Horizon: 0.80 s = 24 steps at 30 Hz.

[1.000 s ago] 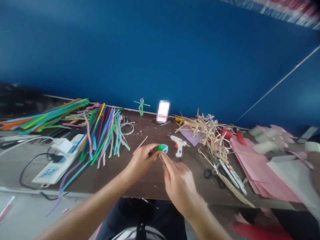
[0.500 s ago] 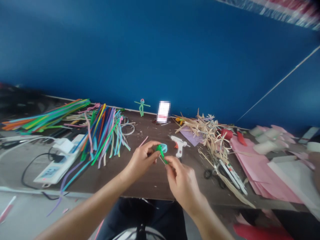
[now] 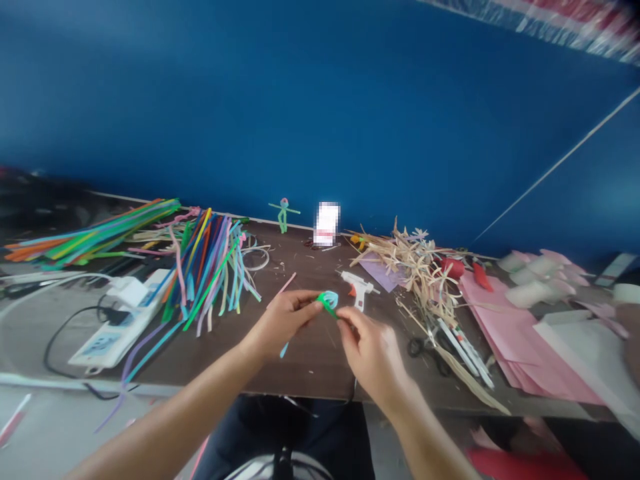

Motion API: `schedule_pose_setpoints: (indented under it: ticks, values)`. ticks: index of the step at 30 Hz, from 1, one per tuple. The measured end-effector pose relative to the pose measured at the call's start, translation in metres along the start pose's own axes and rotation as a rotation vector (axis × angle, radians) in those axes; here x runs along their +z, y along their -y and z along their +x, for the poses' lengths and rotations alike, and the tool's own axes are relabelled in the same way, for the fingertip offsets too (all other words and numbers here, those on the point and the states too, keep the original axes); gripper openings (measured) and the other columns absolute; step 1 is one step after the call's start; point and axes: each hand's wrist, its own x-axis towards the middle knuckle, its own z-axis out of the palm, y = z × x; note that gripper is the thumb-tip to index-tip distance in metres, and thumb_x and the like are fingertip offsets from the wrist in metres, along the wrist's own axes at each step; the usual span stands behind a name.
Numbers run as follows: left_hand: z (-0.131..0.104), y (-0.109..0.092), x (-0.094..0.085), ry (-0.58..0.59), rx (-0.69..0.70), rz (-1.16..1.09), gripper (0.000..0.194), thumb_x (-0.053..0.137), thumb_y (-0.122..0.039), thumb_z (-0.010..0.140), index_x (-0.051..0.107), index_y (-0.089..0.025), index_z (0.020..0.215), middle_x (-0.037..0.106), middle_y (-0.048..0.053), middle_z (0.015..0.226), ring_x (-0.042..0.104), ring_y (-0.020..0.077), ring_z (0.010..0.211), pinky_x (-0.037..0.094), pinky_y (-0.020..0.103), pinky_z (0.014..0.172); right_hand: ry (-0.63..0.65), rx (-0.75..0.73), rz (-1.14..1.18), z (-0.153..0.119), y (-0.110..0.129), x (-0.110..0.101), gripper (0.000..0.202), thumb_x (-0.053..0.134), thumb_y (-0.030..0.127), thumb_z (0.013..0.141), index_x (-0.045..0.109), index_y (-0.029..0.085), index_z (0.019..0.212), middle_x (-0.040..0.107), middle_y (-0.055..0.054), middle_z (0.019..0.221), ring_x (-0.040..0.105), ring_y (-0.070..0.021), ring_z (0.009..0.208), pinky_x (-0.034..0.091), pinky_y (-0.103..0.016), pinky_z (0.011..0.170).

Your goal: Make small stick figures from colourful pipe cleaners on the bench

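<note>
My left hand pinches a small looped piece of pipe cleaner, where a light blue pipe cleaner curls beside a green pipe cleaner. The fingers of my right hand are closed on the lower right end of the green one. Below my left fingers, a light blue end pokes out. Just past the hands, a white glue gun with an orange trigger lies on the dark table. Standing near the wall is a small green pipe-cleaner figure.
Bundles of coloured pipe cleaners and a white power strip lie on the left. To the right are a heap of straw-coloured strips, scissors, pens and pink sheets. A blurred bright screen stands at the back.
My right hand has moved slightly right and down, with the green pipe cleaner drawn across the light blue loop. The light blue end below my left hand has come into view.
</note>
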Motion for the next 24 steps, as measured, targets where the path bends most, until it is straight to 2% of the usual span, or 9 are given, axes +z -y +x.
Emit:
schedule_pose_setpoints:
  ticks: [4, 12, 17, 24]
  values:
    - [-0.001, -0.001, 0.0, 0.092, -0.083, -0.16, 0.039, 0.06, -0.038, 0.068, 0.061, -0.011, 0.097, 0.036, -0.008, 0.046, 0.025, 0.0042, 0.041, 0.014, 0.019, 0.038, -0.003, 0.008, -0.01, 0.003, -0.001, -0.003, 0.014, 0.047, 0.015, 0.081, 0.058, 0.021, 0.087, 0.064, 0.001, 0.071, 0.06, -0.0124, 0.062, 0.037, -0.02, 0.059]
    - [0.002, 0.005, -0.007, 0.367, -0.192, -0.44, 0.029, 0.061, -0.038, 0.069, 0.055, -0.012, 0.081, 0.032, -0.009, 0.045, 0.014, 0.0018, 0.038, 0.004, 0.019, 0.037, 0.036, 0.071, 0.095, 0.01, -0.001, -0.011, 0.014, 0.047, 0.02, 0.08, 0.06, 0.02, 0.083, 0.063, 0.0, 0.065, 0.055, -0.0118, 0.054, 0.037, -0.02, 0.054]
    - [0.005, 0.012, -0.008, 0.422, -0.214, -0.482, 0.028, 0.061, -0.038, 0.069, 0.051, -0.013, 0.075, 0.031, -0.009, 0.042, 0.013, 0.0013, 0.036, 0.003, 0.018, 0.036, 0.091, 0.138, 0.251, 0.012, -0.001, -0.013, 0.013, 0.048, 0.022, 0.079, 0.061, 0.019, 0.081, 0.061, 0.001, 0.063, 0.053, -0.0107, 0.051, 0.038, -0.02, 0.051]
    - [0.009, 0.017, -0.007, 0.473, -0.222, -0.516, 0.027, 0.054, -0.039, 0.074, 0.046, -0.014, 0.071, 0.038, -0.007, 0.043, 0.015, 0.001, 0.034, 0.006, 0.017, 0.035, 0.126, 0.229, 0.337, 0.015, -0.01, -0.009, 0.011, 0.053, 0.027, 0.076, 0.057, 0.018, 0.072, 0.059, 0.002, 0.059, 0.05, -0.0096, 0.049, 0.038, -0.02, 0.048]
